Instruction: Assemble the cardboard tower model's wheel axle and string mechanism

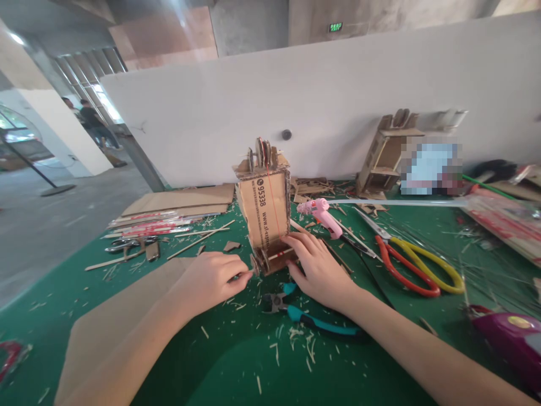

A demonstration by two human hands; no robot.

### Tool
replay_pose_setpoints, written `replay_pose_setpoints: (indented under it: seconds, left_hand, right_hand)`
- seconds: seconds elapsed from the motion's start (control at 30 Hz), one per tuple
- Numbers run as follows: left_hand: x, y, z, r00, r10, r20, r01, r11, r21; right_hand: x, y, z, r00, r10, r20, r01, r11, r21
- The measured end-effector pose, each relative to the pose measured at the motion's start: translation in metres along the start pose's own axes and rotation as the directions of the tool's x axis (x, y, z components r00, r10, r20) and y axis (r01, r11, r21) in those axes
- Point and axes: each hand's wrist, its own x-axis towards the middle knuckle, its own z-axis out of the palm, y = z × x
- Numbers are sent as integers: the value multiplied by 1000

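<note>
A cardboard model [265, 214] stands upright on the green table, with round cardboard discs [262, 152] on top and a red thread [271, 197] running down its printed front. My left hand [220, 274] is closed in a pinch at a small cardboard disc [254, 264] low on the model's left side. What lies between those fingertips is mostly hidden. My right hand [315, 262] grips the model's lower right side, thumb near the base and fingers against the front. Just below the model lie teal-handled cutting pliers [313, 320].
A pink glue gun [323, 217] and red-and-yellow scissors [406, 256] lie to the right. Behind them a second cardboard model [382, 160] leans by the white partition [236, 107]. Cardboard sheets [181, 200] and wooden sticks [198, 239] lie left. A purple object [505, 338] sits front right.
</note>
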Motion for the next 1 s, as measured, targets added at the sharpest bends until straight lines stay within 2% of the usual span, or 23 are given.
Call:
replay_pose_setpoints:
  seconds: [0.37,0.73,1.0]
  left_hand:
    - [-1,-5,0,996,-82,-21,83,995,64]
    - [-2,-7,0,998,-50,-49,53,996,68]
    - [-1,-9,4,987,-142,73,135,986,99]
  right_hand:
    - [-1,1,0,1000,-8,8,8,1000,-2]
    - [0,0,-1,1000,-4,3,4,1000,-3]
    - [0,-1,0,1000,10,22,-10,1000,6]
